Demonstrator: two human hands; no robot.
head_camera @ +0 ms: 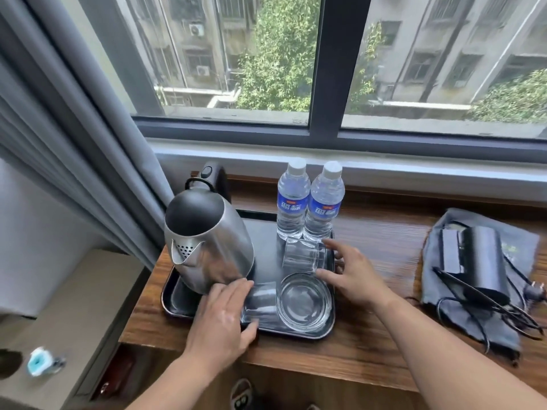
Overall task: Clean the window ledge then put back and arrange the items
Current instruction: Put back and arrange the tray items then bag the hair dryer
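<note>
Tray [180, 306] on ledge [384, 261], carrying kettle [213, 241], bottles [293, 202]. My left grip [222, 315] flat over near glass [263, 300], right grip [352, 270] spread by tray rim. Load heavy, glass fragile, slippery; I'd hold both rims.

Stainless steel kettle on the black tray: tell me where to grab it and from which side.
Grip the black handle on the far side of the stainless steel kettle. Its spout faces the person and the grey curtain crowds its left, so probably reach round from the right.
</note>
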